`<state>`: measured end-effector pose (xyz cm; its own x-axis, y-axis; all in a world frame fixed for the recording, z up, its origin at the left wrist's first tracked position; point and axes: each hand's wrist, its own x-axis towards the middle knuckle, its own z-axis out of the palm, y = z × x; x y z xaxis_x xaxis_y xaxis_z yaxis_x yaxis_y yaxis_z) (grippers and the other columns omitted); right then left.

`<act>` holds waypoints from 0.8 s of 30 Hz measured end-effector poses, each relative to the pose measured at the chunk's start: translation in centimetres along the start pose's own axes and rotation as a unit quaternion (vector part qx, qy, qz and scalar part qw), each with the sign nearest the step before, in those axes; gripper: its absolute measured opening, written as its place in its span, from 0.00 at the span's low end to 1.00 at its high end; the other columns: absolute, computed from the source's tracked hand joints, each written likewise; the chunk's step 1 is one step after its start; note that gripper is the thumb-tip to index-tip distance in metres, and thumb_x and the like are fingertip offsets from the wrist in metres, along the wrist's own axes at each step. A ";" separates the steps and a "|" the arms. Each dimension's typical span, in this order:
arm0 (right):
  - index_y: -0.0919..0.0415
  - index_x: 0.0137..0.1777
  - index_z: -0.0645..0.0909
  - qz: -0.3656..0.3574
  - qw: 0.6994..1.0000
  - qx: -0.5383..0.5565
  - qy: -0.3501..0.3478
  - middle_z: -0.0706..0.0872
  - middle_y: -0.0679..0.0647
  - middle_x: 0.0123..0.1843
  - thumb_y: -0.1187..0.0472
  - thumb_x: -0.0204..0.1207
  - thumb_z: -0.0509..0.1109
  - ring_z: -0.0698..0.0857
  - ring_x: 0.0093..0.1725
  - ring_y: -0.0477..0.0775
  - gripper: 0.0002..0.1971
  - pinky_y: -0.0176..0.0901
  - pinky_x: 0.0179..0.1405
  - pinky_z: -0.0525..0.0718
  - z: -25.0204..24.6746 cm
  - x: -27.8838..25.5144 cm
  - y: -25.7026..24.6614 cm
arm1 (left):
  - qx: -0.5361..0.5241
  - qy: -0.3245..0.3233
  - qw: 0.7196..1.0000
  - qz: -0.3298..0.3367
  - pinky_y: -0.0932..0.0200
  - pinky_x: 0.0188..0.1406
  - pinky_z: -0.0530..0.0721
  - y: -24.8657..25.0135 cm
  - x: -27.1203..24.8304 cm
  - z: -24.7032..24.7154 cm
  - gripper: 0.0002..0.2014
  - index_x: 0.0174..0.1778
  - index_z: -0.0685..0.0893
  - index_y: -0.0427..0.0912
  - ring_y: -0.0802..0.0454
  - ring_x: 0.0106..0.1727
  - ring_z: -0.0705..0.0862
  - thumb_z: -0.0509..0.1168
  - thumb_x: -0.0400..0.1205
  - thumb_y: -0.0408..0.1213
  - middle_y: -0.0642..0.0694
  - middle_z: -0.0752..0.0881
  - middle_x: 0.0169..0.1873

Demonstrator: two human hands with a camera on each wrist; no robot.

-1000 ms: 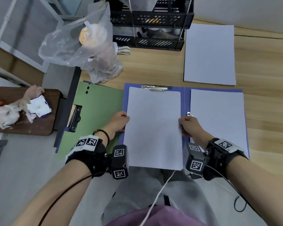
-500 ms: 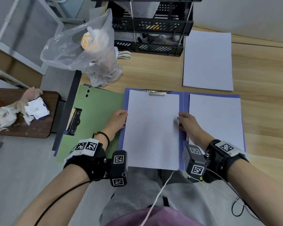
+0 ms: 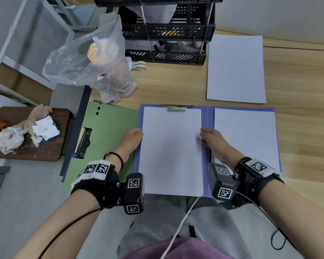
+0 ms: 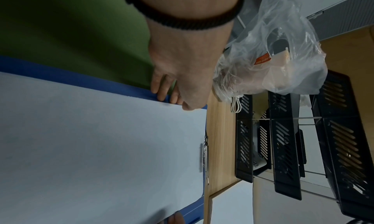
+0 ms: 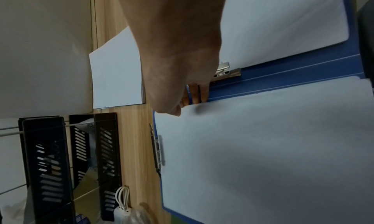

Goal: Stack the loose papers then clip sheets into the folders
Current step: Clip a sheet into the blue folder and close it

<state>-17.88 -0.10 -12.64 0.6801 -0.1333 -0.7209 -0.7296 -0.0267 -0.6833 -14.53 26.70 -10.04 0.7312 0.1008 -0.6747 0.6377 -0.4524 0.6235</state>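
An open blue folder (image 3: 207,118) lies on the wooden desk. A stack of white sheets (image 3: 171,150) covers its left half, with the top edge at the metal clip (image 3: 177,107). My left hand (image 3: 134,136) pinches the stack's left edge, thumb on the paper, fingers (image 4: 160,90) curled at the folder's rim. My right hand (image 3: 208,136) pinches the right edge by the spine, fingers (image 5: 195,94) tucked under. More sheets (image 3: 245,139) lie on the folder's right half. A green folder (image 3: 110,128) sits partly under the blue one, to the left. A loose paper stack (image 3: 236,68) lies at the back right.
A black tiered tray rack (image 3: 166,34) stands at the back. A clear plastic bag (image 3: 94,58) with food sits at the back left, and a white cable (image 3: 138,65) lies beside it. Off the desk's left edge, crumpled paper lies on a brown stool (image 3: 45,154).
Both hands slid the white stack away from me, so its top edge now meets the clip and its bottom no longer overhangs the folder.
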 end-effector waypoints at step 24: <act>0.63 0.50 0.82 0.086 0.993 0.078 0.001 0.90 0.55 0.39 0.55 0.81 0.69 0.89 0.30 0.57 0.10 0.41 0.26 0.87 -7.7 5.9 -4.3 | 0.169 -0.118 0.976 0.073 0.63 0.25 0.74 14.4 4.8 12.2 0.11 0.56 0.84 0.47 0.58 0.30 0.76 0.57 0.86 0.41 0.50 0.83 0.29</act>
<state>-11.25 -8.37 -13.08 0.5454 -0.1244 -0.8289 -0.8154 0.1503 -0.5590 -4.80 9.91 -9.12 0.7069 -0.1750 -0.6853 0.3851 -0.7175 0.5805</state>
